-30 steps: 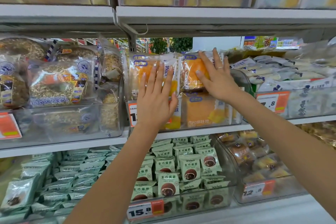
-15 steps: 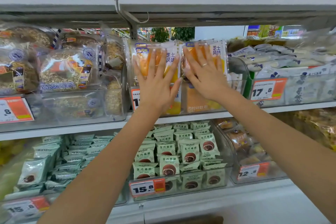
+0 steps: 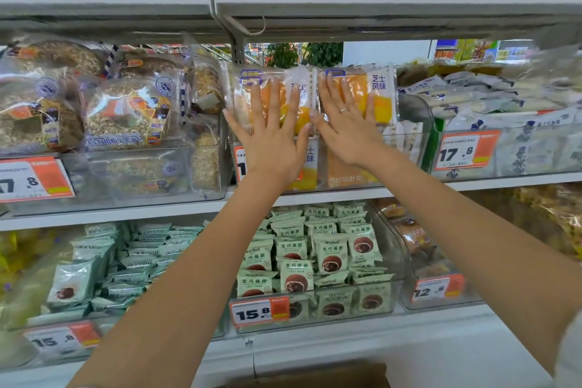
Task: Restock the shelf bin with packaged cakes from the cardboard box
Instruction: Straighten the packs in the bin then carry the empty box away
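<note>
— What print is legible on the middle shelf?
— The clear-wrapped orange cake pack on the right [image 3: 374, 94] bears "芝士风味" in purple. The orange-and-white price tag on the far-right clear bin [image 3: 466, 150] reads "17.8"; the tag at far left [image 3: 34, 179] shows "7.8", its first digit cut off.
— And below?
— The pale green cake sachets [image 3: 330, 253] read "生巧福团". The tag beneath them [image 3: 259, 312] reads "15.8", the left tag [image 3: 61, 339] "15.8", the right tag [image 3: 437, 290] "12.8".
</note>
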Available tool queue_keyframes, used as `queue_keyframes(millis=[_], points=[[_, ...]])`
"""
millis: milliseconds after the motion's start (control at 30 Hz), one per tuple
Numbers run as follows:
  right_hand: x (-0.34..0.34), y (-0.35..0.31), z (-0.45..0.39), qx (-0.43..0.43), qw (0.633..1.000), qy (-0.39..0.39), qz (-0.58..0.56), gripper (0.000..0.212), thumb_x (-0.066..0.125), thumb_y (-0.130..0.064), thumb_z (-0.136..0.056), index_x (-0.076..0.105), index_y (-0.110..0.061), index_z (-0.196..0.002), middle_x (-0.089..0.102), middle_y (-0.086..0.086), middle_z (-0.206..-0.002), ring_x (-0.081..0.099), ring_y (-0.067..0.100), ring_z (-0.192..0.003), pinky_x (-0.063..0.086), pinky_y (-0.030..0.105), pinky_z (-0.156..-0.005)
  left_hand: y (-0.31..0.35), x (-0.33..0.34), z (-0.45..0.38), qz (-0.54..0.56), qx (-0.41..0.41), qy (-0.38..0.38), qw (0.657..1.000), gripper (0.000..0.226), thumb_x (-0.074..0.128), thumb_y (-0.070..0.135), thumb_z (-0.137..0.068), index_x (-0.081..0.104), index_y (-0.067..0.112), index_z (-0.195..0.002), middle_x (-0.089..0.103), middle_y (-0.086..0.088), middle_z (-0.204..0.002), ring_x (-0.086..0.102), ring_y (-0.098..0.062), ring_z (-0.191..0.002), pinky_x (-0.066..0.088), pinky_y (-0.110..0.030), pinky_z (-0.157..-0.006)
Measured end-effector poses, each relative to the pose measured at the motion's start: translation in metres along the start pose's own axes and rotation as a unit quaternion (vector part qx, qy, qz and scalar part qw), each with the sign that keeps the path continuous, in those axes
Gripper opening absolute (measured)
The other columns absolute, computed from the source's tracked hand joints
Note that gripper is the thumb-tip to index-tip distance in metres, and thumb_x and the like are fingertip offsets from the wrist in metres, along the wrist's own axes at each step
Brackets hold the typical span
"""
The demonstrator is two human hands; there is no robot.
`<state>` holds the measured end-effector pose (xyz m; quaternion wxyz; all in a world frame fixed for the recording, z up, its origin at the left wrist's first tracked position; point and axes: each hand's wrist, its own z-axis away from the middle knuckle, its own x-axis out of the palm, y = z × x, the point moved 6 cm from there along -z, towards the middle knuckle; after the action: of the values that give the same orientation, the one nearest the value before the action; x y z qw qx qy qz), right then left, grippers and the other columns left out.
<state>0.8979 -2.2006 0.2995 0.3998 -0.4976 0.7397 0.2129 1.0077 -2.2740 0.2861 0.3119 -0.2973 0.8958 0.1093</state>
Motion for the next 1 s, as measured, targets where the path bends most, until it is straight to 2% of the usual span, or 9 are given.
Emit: queue_keyframes(millis=[133,233,367,433,533,633,700,833,1000], points=[[-0.005,0.0,0.003,0.003,1.0,-0.004,-0.01,0.064,0.008,-0.058,-0.096,-0.013,-0.028,-0.149,-0.016,-0.009,-0.158,-0.019,0.012,-0.144,-0.015,0.054,-0.114,0.0,0.0,-0.001,0.012,0.002,-0.023,1.0,0.059,0.012,0.053,-0.099,-0.003,0.032,-0.152,-0.012,-0.003,-0.16,-0.015,-0.03,-0.145,-0.013,-0.068,-0.104],[-0.018,-0.007,0.032,-0.015,0.994,0.097,-0.043,0.062,0.016,-0.052,-0.099,-0.004,-0.024,-0.151,-0.004,-0.005,-0.16,-0.01,0.013,-0.146,-0.009,0.048,-0.117,-0.001,-0.011,0.018,0.02,0.055,0.017,0.998,0.058,0.015,0.048,-0.1,0.005,0.027,-0.153,-0.001,-0.008,-0.16,-0.006,-0.032,-0.146,-0.009,-0.064,-0.109],[-0.002,-0.023,0.141,-0.072,0.969,0.201,-0.123,0.045,0.033,-0.033,-0.099,0.046,-0.009,-0.134,0.048,0.008,-0.139,0.036,0.019,-0.133,0.019,0.038,-0.113,0.002,-0.02,0.093,0.09,0.166,0.067,0.98,0.051,0.032,0.027,-0.1,0.025,0.017,-0.15,0.02,-0.013,-0.157,0.016,-0.026,-0.145,0.01,-0.051,-0.116],[0.036,-0.02,0.202,-0.066,0.979,0.167,-0.094,0.034,0.041,-0.031,-0.094,0.059,-0.006,-0.108,0.062,0.011,-0.109,0.053,0.023,-0.104,0.034,0.034,-0.094,-0.002,-0.013,0.148,0.099,0.196,0.051,0.974,0.048,0.038,0.021,-0.095,0.036,0.013,-0.143,0.038,-0.015,-0.148,0.034,-0.028,-0.135,0.025,-0.046,-0.109],[0.114,-0.007,0.278,0.018,0.997,-0.03,-0.071,0.022,0.052,-0.031,-0.091,0.054,-0.01,-0.098,0.059,0.005,-0.089,0.06,0.026,-0.082,0.041,0.032,-0.068,-0.015,0.014,0.238,0.081,0.194,-0.068,0.975,0.039,0.04,0.022,-0.088,0.046,0.011,-0.125,0.055,-0.016,-0.127,0.051,-0.03,-0.109,0.043,-0.043,-0.088],[0.174,0.009,0.343,0.116,0.97,-0.21,-0.035,0.034,0.05,-0.036,-0.093,0.044,-0.013,-0.118,0.052,0.004,-0.113,0.052,0.021,-0.104,0.046,0.032,-0.081,-0.053,0.043,0.328,0.048,0.1,-0.226,0.968,0.041,0.039,0.023,-0.079,0.048,0.011,-0.118,0.06,-0.012,-0.11,0.061,-0.033,-0.093,0.051,-0.038,-0.074],[0.198,0.015,0.37,0.156,0.947,-0.28,-0.005,0.054,0.05,-0.039,-0.093,0.031,-0.01,-0.134,0.041,0.009,-0.131,0.045,0.023,-0.118,0.046,0.034,-0.094,-0.086,0.052,0.382,0.01,-0.031,-0.317,0.948,0.043,0.041,0.023,-0.084,0.05,0.009,-0.124,0.058,-0.012,-0.116,0.059,-0.034,-0.103,0.05,-0.04,-0.079],[0.217,0.024,0.406,0.254,0.916,-0.31,-0.004,0.073,0.06,-0.037,-0.088,0.02,-0.008,-0.142,0.036,0.015,-0.138,0.044,0.031,-0.123,0.047,0.042,-0.093,-0.112,0.064,0.468,0.012,-0.324,-0.474,0.819,0.071,0.049,0.048,-0.093,0.022,0.011,-0.147,0.041,-0.012,-0.144,0.042,-0.034,-0.129,0.04,-0.045,-0.1],[0.242,0.047,0.455,0.372,0.849,-0.366,-0.085,0.04,0.062,-0.021,-0.088,0.045,-0.002,-0.119,0.058,0.017,-0.111,0.061,0.032,-0.098,0.054,0.041,-0.081,-0.114,0.071,0.524,0.083,-0.428,-0.491,0.755,0.037,0.05,0.031,-0.095,0.049,0.009,-0.125,0.058,-0.015,-0.122,0.056,-0.031,-0.108,0.045,-0.037,-0.089]])
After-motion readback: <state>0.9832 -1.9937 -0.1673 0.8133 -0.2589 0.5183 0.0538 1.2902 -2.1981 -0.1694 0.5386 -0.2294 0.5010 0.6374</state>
